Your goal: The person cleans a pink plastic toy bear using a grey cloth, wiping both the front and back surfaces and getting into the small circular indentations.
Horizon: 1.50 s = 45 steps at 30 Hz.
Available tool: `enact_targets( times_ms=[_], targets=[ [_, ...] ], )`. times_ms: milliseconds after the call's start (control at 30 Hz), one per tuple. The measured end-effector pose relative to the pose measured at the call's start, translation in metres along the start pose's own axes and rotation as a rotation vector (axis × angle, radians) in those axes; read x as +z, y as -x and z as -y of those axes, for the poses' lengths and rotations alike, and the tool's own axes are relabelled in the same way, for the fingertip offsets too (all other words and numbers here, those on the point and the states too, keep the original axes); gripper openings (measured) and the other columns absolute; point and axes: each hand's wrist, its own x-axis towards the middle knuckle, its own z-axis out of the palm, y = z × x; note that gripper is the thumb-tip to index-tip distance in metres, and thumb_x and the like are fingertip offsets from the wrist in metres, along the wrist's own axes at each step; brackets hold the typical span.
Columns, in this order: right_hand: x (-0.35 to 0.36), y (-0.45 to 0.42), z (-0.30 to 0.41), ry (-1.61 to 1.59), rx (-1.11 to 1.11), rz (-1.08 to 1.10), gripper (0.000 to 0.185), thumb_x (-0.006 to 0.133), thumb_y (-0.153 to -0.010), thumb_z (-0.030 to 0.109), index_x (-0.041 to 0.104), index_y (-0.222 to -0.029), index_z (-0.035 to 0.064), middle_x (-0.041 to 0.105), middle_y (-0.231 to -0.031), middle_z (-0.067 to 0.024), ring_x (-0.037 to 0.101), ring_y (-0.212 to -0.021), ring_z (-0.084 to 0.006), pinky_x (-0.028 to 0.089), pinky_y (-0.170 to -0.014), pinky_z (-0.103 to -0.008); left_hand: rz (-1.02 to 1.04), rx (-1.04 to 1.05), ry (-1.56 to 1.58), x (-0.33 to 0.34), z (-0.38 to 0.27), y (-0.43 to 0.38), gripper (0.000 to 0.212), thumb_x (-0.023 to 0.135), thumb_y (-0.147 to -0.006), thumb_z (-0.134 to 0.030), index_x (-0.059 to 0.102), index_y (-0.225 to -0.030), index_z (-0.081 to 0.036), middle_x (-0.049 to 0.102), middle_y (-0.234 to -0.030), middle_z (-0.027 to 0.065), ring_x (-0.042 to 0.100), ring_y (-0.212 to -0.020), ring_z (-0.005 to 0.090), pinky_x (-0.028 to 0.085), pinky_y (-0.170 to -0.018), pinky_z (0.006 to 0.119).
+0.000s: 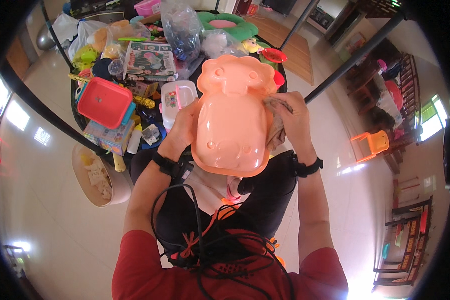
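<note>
An animal-shaped, glossy orange plastic tray (231,120) is held above my knees, its raised underside apparently facing me. My left hand (183,125) grips its left edge, the fingers hidden behind it. In my right hand (294,116) is a crumpled brownish cloth (278,125), pressed against the tray's right edge. A white plastic box with a pink handle (179,99) lies just beyond my left hand. Farther left, a red square lid or tray (105,101) rests on top of a blue one and a printed cardboard box (110,137).
Toys and plastic bags crowd the dark-rimmed table, among them a printed sheet (150,62), a green flower cushion (228,26) and a red dish (274,55). A beige bin (120,191) with crumpled tissue stands at left. Black poles (354,56) rise around the table. Black cables (198,225) cross my lap.
</note>
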Motion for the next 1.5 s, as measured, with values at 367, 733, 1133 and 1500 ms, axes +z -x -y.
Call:
enact_targets(
  times_ms=[367,733,1133,1500],
  targets=[
    [0.017,0.046,-0.016,-0.202,0.324,0.084,0.017,0.068,-0.09,0.011,0.071,-0.103,0.0004,0.063,-0.1,-0.0109,0.065,-0.094,-0.0207,0.051,-0.083,-0.0308,-0.043,0.08,-0.041,-0.012,-0.008,0.0,0.041,0.04,-0.105,-0.029,0.054,-0.132,-0.002,0.062,-0.128,0.0105,0.059,-0.117,0.0226,0.047,-0.1,0.037],
    [0.047,0.109,-0.022,0.005,0.125,-0.097,0.02,0.066,-0.089,-0.001,0.067,-0.108,-0.001,0.058,-0.099,-0.0101,0.06,-0.095,-0.0198,0.049,-0.084,-0.0288,-0.093,0.128,0.069,-0.027,-0.009,-0.008,0.039,0.04,-0.104,-0.026,0.056,-0.129,-0.001,0.063,-0.127,0.0114,0.061,-0.115,0.0239,0.048,-0.099,0.037],
    [0.093,0.139,0.005,0.033,-0.104,0.124,0.032,0.063,-0.081,-0.006,0.065,-0.111,0.0037,0.057,-0.104,-0.0159,0.059,-0.094,-0.0337,0.052,-0.082,-0.0385,-0.053,0.152,0.202,-0.031,-0.006,-0.01,0.04,0.036,-0.105,-0.025,0.051,-0.134,-0.001,0.06,-0.131,0.0139,0.061,-0.116,0.0275,0.05,-0.099,0.042],
    [0.144,0.12,0.04,-0.147,-0.175,0.303,0.028,0.065,-0.082,-0.001,0.058,-0.109,-0.0001,0.051,-0.094,-0.0147,0.056,-0.092,-0.0319,0.048,-0.082,-0.0398,-0.04,0.513,-0.262,-0.017,0.0,0.007,0.039,0.04,-0.105,-0.028,0.054,-0.129,-0.002,0.062,-0.126,0.013,0.06,-0.116,0.0262,0.05,-0.099,0.039]
  ],
)
